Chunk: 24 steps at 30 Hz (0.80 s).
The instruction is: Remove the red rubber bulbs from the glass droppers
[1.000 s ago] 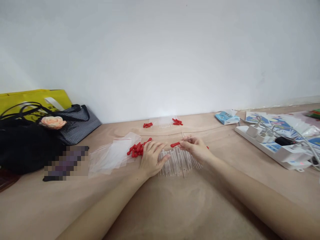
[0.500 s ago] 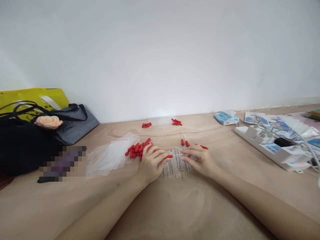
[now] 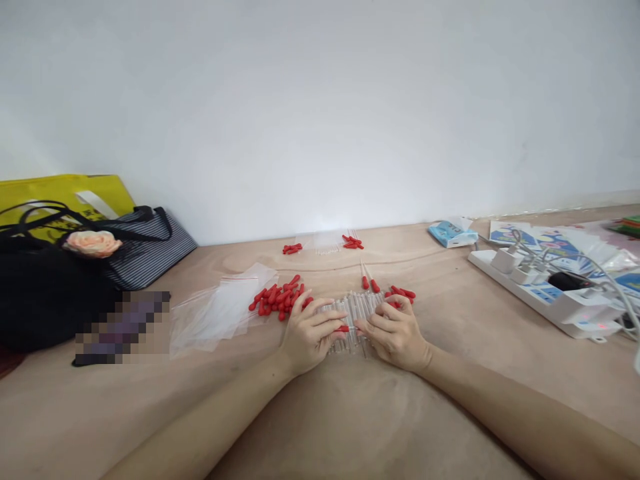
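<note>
Between thumb and fingers, my left hand [image 3: 311,335] pinches a red rubber dropper bulb [image 3: 343,329], its open end pointing right. Facing it, my right hand [image 3: 397,333] is closed on a thin glass dropper tube [image 3: 353,328], mostly hidden by the fingers. The tube's end meets the bulb; how deep it sits I cannot tell. Under and behind both hands lies a row of clear glass tubes [image 3: 350,307]. A heap of red bulbs [image 3: 275,299] is beside my left hand, and a few more red bulbs [image 3: 403,292] lie behind my right. Two assembled droppers [image 3: 371,283] rest beyond the row.
Clear zip bags [image 3: 220,313] lie at the left, near a striped bag [image 3: 150,247] and a pixelated dark object [image 3: 125,330]. Small groups of red bulbs [image 3: 293,249] sit near the wall. A white power strip [image 3: 540,293] and a blue tissue pack [image 3: 453,233] are at right.
Both hands have come slightly lower and closer together. My right fingers have slid along the tube toward the bulb, so less glass shows between the hands.
</note>
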Available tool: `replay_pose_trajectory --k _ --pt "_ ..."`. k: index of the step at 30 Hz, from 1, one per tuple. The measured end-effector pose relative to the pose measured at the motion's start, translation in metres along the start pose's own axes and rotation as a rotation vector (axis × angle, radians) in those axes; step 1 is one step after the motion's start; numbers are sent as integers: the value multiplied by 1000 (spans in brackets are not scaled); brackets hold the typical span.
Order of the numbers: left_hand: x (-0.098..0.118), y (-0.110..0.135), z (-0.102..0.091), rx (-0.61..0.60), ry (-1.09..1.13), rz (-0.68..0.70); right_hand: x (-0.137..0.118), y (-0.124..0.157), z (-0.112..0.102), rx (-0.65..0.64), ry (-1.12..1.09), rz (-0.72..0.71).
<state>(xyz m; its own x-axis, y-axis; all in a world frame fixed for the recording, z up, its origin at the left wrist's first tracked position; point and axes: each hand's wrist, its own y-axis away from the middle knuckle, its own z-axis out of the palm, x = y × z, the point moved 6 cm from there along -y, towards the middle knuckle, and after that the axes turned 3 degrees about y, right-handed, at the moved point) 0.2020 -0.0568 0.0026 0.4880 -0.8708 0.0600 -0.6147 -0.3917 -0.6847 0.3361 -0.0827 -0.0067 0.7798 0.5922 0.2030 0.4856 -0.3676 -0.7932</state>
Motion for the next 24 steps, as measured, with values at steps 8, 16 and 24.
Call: replay_pose_trajectory --k 8,16,24 --pt "3 0 -4 14 -11 13 0 -2 -2 9 -38 3" --pt "7 0 -8 35 -54 42 4 1 -3 2 -83 13" --pt "13 1 -16 133 -116 99 4 0 -5 30 -134 8"
